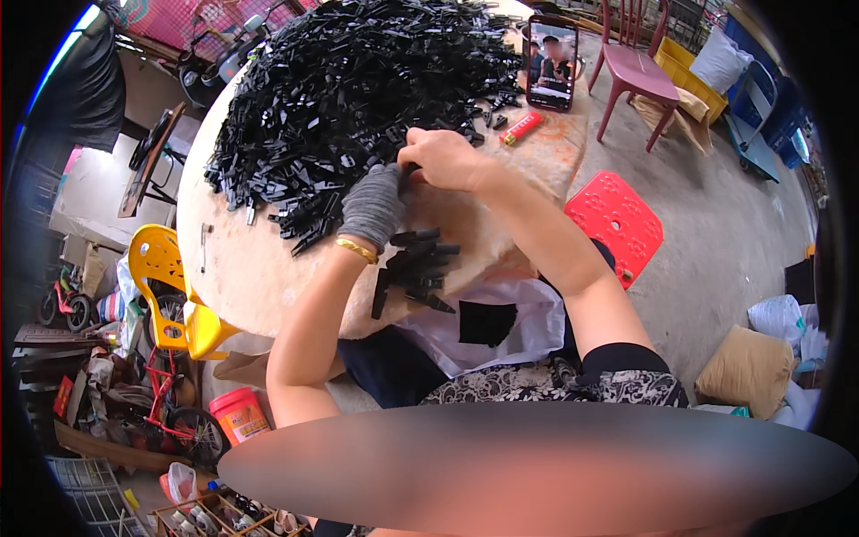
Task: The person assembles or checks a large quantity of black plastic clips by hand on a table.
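Observation:
A large heap of small black plastic pieces (358, 80) covers much of the round pale table (268, 277). At the heap's near edge my left hand (371, 204), in a grey knitted glove, has its fingers curled in. My right hand (443, 161) is bare and meets it there, thumb and fingers pinched together. A bit of black plastic shows between the two hands; its shape is mostly covered by my fingers. Closer to me, a smaller bunch of black plastic pieces (417, 267) lies by the table's near edge, just below my left wrist.
On the table's right stand a phone (551, 67) and a red lighter (522, 129). A white bag (537, 318) lies across my lap. Around the table are a red stool (617, 224), a yellow chair (159, 277), a dark red chair (637, 72) and an orange-red tub (240, 415).

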The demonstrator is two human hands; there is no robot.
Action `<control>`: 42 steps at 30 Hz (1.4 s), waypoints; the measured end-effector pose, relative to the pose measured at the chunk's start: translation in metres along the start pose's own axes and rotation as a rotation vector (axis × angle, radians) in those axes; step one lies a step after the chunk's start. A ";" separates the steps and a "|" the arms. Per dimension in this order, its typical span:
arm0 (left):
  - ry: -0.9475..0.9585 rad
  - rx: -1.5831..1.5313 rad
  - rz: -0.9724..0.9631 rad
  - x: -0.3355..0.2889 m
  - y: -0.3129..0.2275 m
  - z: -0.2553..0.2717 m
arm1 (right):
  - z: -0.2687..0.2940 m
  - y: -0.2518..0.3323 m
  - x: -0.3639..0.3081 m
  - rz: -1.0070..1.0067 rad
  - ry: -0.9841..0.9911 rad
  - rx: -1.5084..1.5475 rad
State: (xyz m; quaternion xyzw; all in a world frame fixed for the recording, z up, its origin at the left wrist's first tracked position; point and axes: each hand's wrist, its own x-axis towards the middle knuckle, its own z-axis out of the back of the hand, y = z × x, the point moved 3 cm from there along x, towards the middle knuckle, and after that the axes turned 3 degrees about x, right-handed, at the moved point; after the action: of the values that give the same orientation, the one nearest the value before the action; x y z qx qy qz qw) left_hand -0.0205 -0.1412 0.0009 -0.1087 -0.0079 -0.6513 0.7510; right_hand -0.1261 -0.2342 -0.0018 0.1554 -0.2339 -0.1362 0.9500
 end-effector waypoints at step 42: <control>0.016 0.290 -0.112 -0.076 0.023 0.027 | -0.021 0.033 0.000 0.071 0.251 0.829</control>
State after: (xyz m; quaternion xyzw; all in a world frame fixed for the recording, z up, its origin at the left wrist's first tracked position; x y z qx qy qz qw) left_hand -0.0063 -0.0593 0.0119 0.0068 -0.1018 -0.6850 0.7214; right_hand -0.1097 -0.1991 -0.0072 0.5312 -0.1568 0.0219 0.8323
